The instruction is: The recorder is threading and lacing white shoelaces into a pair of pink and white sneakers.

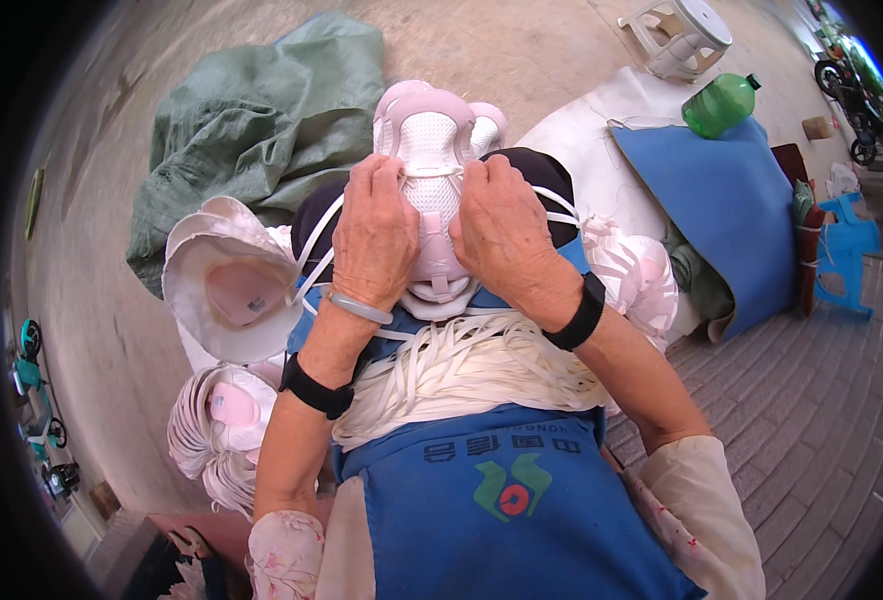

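A white and pale pink shoe upper [430,150] with a mesh middle stands upright over my lap. My left hand [374,232] grips its left side and my right hand [503,232] grips its right side, fingertips near a white lace across the mesh. A bundle of white laces [462,370] lies across my blue apron [502,500] just below my wrists. Thin white laces run from under my hands across a dark cloth [532,165] on my knees.
Stacks of white and pink shoe uppers [227,285] sit at my left, more of them [642,280] at my right. A green woven sack [262,120] lies ahead left. A blue mat [722,210], green plastic jug [720,104] and white stool [684,35] are ahead right.
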`<state>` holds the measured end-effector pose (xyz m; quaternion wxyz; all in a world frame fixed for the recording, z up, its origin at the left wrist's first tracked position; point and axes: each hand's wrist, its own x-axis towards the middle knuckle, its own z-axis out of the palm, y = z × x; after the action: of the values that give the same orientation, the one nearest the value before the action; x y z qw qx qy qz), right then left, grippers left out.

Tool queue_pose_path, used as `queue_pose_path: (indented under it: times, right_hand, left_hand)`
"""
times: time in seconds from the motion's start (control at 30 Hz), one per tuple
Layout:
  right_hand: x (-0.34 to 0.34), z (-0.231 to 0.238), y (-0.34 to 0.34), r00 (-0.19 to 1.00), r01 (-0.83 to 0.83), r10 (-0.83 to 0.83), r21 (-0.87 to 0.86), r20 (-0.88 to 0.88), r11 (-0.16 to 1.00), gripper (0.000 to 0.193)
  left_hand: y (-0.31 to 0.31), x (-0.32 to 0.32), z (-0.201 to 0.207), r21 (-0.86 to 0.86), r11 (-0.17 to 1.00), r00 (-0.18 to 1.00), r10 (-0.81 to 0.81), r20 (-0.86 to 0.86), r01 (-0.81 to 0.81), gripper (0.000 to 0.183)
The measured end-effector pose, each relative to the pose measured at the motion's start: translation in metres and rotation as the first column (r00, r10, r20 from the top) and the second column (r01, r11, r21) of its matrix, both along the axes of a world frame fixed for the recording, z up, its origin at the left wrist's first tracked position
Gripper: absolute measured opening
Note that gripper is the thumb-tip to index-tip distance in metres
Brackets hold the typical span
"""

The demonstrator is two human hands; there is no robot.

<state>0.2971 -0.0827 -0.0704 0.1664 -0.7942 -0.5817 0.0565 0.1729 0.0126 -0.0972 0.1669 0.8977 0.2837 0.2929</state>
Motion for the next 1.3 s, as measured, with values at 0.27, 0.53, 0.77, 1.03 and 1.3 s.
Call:
queue_pose_path:
  times: [0.27,0.53,0.77,1.03,1.3]
  right_hand:
    - [0.011,-0.013,0.001,0.995,-0.089,0.093,0.098,-0.041,0.991,0.027]
    - [0.024,-0.013,-0.007,0.909,-0.232,0.293,0.223,-0.297,0.947,0.036]
    - [0.016,-0.014,-0.009,0.922,-0.165,0.257,0.307,-0.289,0.937,0.035]
    - [0.026,-0.020,-0.008,0.896,-0.113,0.244,0.340,-0.372,0.934,0.032]
    - [0.016,-0.014,-0.006,0.892,-0.022,0.151,0.292,-0.427,0.956,0.028]
  left_hand:
    - [-0.009,0.018,0.003,-0.227,0.974,0.992,0.016,0.127,0.014,0.033]
    - [-0.013,0.017,-0.008,-0.187,0.982,0.964,0.067,0.259,-0.019,0.021]
    - [-0.015,0.013,-0.006,-0.297,0.955,0.961,0.104,0.258,-0.024,0.016]
    - [-0.019,0.010,0.000,-0.220,0.975,0.986,0.021,0.163,0.016,0.018]
    - [-0.017,0.013,0.000,-0.267,0.964,0.983,0.049,0.175,0.000,0.016]
